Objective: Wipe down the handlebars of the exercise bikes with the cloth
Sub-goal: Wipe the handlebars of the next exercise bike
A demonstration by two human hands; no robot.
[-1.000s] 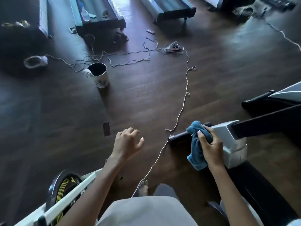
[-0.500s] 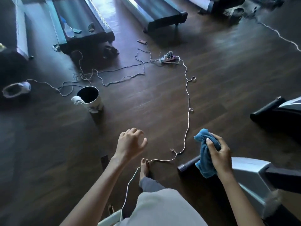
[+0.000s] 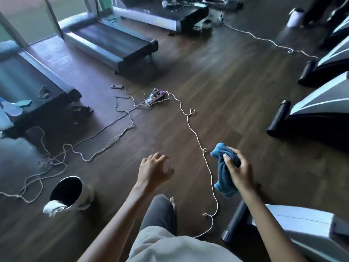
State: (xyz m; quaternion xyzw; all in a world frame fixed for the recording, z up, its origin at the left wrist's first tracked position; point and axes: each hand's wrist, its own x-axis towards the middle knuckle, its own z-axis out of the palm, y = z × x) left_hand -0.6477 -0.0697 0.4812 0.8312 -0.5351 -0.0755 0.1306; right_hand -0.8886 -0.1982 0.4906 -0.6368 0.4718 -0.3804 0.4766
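The cloth point(image 3: 224, 173) sits at about four o'clock in our view. It is a dark blue, soft towel bunched into a loose wad, with one end poking up past the knuckles and the other hanging below the palm. Our right hand point(image 3: 238, 171) grips it, fingers and thumb curled round the middle. It hangs in the air above the floor and touches no machine.

Our left hand point(image 3: 154, 172), near six o'clock, holds nothing; its fingers are loosely bent and a little spread.

We judge ourselves between bikes rather than mid-wipe. One exercise bike point(image 3: 302, 227) shows its base at five o'clock, just below the cloth, and more machines point(image 3: 317, 110) stand at two to three o'clock. No handlebar is in view, so we cannot tell which are already wiped; those at three o'clock look likely to be left. A white cord point(image 3: 196, 135) trails across the floor between our hands.
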